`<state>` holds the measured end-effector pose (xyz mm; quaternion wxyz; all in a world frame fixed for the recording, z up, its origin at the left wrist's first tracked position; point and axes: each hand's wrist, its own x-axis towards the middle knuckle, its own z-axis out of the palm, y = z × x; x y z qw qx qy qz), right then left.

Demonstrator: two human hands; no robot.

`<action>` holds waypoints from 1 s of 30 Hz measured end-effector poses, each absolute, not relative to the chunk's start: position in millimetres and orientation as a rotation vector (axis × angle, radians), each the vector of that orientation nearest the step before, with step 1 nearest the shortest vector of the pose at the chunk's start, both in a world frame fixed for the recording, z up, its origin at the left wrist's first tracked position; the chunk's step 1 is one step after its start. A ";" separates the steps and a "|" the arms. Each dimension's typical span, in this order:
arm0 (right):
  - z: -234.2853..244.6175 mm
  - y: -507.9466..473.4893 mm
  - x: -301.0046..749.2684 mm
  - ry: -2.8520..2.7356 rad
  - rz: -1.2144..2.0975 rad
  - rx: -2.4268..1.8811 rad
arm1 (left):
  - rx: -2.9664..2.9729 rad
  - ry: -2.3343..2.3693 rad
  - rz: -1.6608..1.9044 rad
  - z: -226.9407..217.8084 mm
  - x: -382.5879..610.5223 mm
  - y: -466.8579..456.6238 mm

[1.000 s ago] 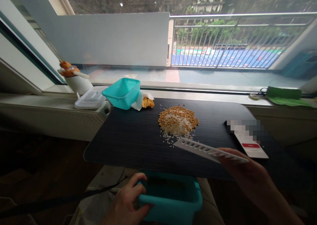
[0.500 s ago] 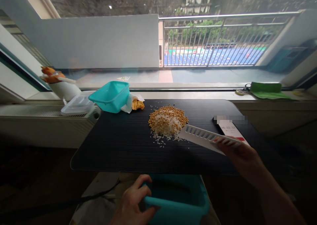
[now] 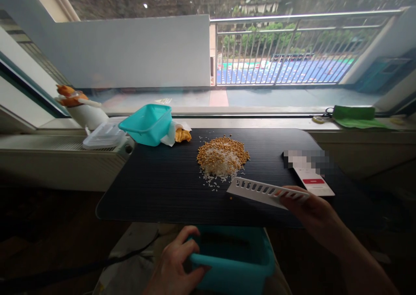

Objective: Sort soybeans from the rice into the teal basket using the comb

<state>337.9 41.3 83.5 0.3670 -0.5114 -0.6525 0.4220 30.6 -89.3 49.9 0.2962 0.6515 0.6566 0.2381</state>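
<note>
My left hand (image 3: 180,258) is closed on the left rim of a teal plastic bin (image 3: 234,267), held below the table's front edge; the bin's inside is dark. My right hand (image 3: 313,210) grips a white slotted plastic strip (image 3: 260,192) by its right end. The strip's far end rests low over the tabletop, apart from the pile. Left of it lies a heap of yellow soybeans (image 3: 234,145) mixed with white rice (image 3: 217,161), with loose grains scattered at its front. A single bean (image 3: 231,198) lies by the strip's left end.
On the black table (image 3: 146,195) stand a smaller teal basket (image 3: 147,126) and a crumpled orange-and-white wrapper (image 3: 183,134). A phone (image 3: 310,178) lies at the right. A clear lid (image 3: 104,134), a white pot (image 3: 87,113) and a green cloth (image 3: 355,115) are by the window.
The white strip has moved from the pile's right edge toward me and slightly left. A lone bean now shows near its tip. My left hand stays on the bin.
</note>
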 end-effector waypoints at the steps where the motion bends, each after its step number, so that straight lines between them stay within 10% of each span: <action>1: 83.5 39.4 339.5 -1.671 1.097 -1.313 | 1.727 1.748 0.633 50.6 30.8 -89.4; 12: 93.2 17.6 357.3 -1.711 1.291 -1.308 | 1.780 1.720 0.648 46.7 32.6 -88.2; 20: 85.8 71.4 363.9 -1.617 0.568 -1.432 | 1.761 1.745 0.608 45.4 33.0 -88.5; 30: 84.2 107.5 358.5 -1.735 0.563 -1.456 | 1.699 1.743 0.603 47.7 34.5 -88.8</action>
